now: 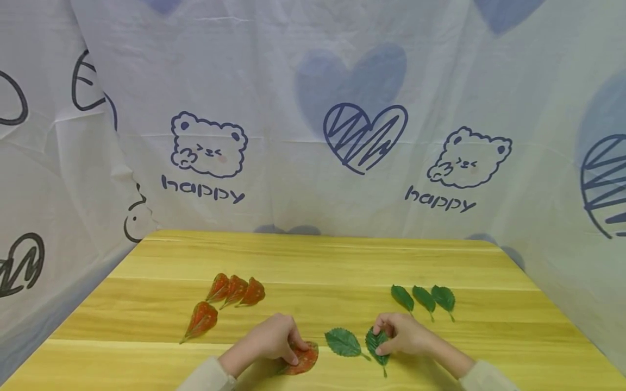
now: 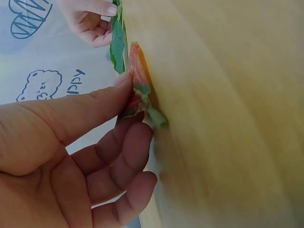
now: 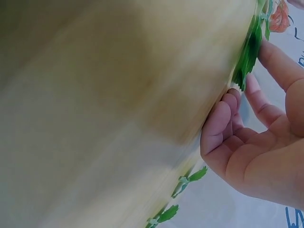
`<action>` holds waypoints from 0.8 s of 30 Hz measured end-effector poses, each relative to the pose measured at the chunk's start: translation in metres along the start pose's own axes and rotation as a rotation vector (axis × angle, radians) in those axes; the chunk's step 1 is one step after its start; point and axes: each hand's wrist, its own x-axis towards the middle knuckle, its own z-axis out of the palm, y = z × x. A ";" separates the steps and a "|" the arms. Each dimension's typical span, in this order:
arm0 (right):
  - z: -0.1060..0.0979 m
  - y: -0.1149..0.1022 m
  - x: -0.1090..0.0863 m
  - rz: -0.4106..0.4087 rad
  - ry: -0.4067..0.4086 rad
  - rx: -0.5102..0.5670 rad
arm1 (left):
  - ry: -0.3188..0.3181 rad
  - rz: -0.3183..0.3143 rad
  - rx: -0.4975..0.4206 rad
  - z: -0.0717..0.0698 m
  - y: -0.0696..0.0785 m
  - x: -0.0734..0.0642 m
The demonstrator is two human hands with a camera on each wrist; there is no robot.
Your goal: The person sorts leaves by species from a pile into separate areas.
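Observation:
My left hand [image 1: 280, 341] pinches a red leaf [image 1: 305, 358] close over the front of the table. In the left wrist view, the thumb lies on one side of that red leaf [image 2: 139, 78] and curled fingers are on the other. To its right, a green leaf [image 1: 343, 342] lies flat. My right hand [image 1: 402, 335] holds a second green leaf [image 1: 376, 343] between thumb and index finger, its stem toward me. The right wrist view shows this green leaf [image 3: 249, 54] edge-on at the fingertips, with the other fingers curled near the tabletop.
Three red leaves [image 1: 235, 290] stand in a row at the left of the wooden table [image 1: 323, 260], with another red leaf [image 1: 201, 320] in front. Three green leaves [image 1: 423, 298] form a row at the right. A printed cloth [image 1: 283, 179] hangs behind.

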 end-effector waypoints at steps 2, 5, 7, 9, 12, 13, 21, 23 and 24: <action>0.000 0.000 0.000 0.005 0.007 -0.003 | 0.004 -0.004 0.022 0.000 0.001 0.000; 0.001 0.000 0.000 0.013 0.016 0.003 | 0.008 -0.006 0.045 0.000 0.002 0.000; 0.001 -0.001 0.000 0.020 0.024 0.009 | 0.009 -0.003 0.053 -0.001 0.002 -0.001; 0.001 -0.001 0.000 0.028 0.033 0.011 | 0.007 0.001 0.044 -0.001 0.003 0.000; 0.001 -0.002 -0.001 0.038 0.050 0.000 | 0.002 0.002 0.027 -0.001 0.003 -0.001; 0.001 -0.003 -0.001 0.043 0.056 -0.004 | 0.001 0.003 0.021 -0.001 0.003 -0.001; -0.003 -0.004 -0.005 0.065 0.108 0.001 | 0.002 0.001 0.015 -0.001 0.002 0.000; -0.006 -0.003 -0.007 0.068 0.129 0.009 | 0.003 -0.001 0.017 -0.001 0.001 0.000; -0.008 -0.002 -0.008 0.070 0.136 0.021 | 0.003 -0.003 0.017 -0.001 0.001 0.000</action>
